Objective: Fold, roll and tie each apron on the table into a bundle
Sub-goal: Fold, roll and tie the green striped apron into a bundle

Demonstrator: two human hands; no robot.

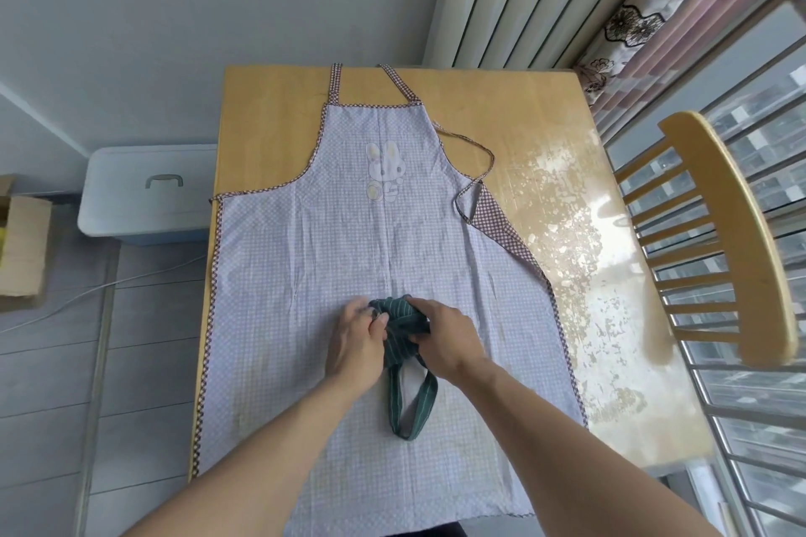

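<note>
green striped apron bundle (399,329) sits mid-counter on top of a lilac checked apron (349,231) spread flat over the wooden counter (270,100). the left hand (355,342) has its grip curled onto the bundle's left end, thumb pressing in. the right hand (445,334) closes its grip over the bundle's right side. a green strap loop (410,410) trails toward the person.

Glossy, seemingly wooden table (501,100); cloth apron (349,240).
</note>
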